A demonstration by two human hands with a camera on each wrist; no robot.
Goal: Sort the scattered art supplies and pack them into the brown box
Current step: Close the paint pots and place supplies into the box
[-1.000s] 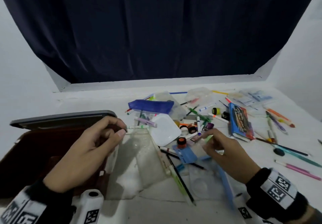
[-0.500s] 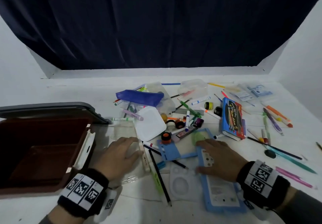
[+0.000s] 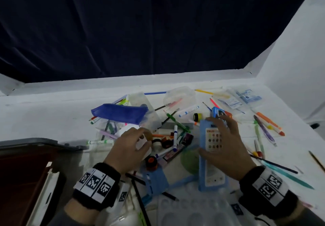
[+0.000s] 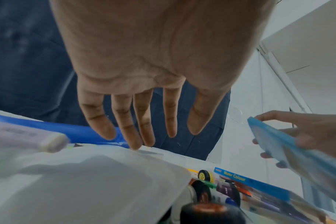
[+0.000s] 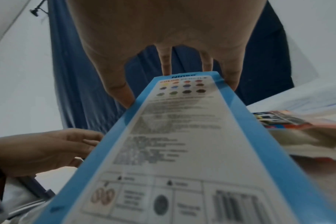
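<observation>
My right hand (image 3: 213,135) grips a flat blue colour pencil box (image 3: 212,171), thumb on its left edge and fingers over its far end; the box (image 5: 182,144) is tilted up off the table. My left hand (image 3: 141,138) reaches over a white square lid (image 4: 98,178) in the pile, and its straight fingers (image 4: 133,141) touch the lid's far edge without curling round it. The brown box (image 3: 19,174) stands open at the left with its grey lid (image 3: 37,143) behind it.
A blue pouch (image 3: 119,113), clear tubs (image 3: 179,97), a water colour pack (image 4: 249,183), small paint pots (image 3: 151,161) and several markers and pencils lie scattered across the white table. A white palette (image 3: 193,213) lies near me.
My right hand has lifted the blue pencil box off the table. My left hand has left the clear bag by the brown box and moved forward onto the white lid.
</observation>
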